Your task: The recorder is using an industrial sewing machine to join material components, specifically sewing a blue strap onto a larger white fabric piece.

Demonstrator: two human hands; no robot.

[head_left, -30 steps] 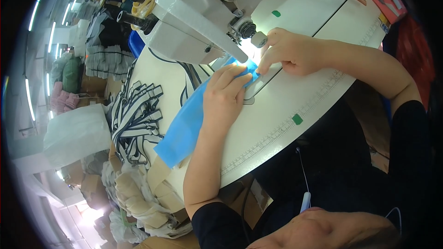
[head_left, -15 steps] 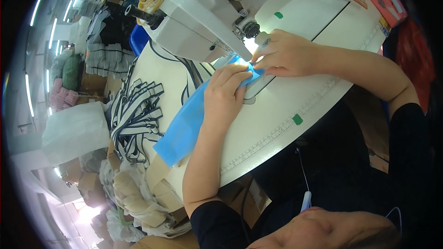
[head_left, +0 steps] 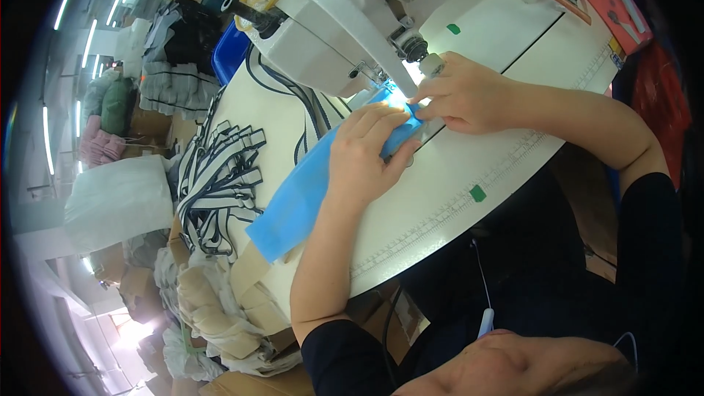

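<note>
One strip of blue fabric (head_left: pixel 290 213) lies slantwise on the pale desk (head_left: pixel 418 194), its loose end toward the near left and its far end under the lit needle area of the white sewing machine (head_left: pixel 323 37). The left hand (head_left: pixel 364 154) lies over the fabric, palm down, its fingers side by side and reaching toward the needle, the thumb spread away to the right. The right hand (head_left: pixel 469 99) sits just right of the needle with bent fingers, their tips at the fabric's far end; glare there blurs the contact, so I cannot tell whether they pinch it or only press on it. Left of the fabric lies a heap of white straps (head_left: pixel 220 187) with dark edges. A printed ruler scale (head_left: pixel 440 232) follows the near edge, beside a green mark (head_left: pixel 478 193). At the far right, orange-handled pliers (head_left: pixel 565 1) lie near a red tray (head_left: pixel 607 9).
</note>
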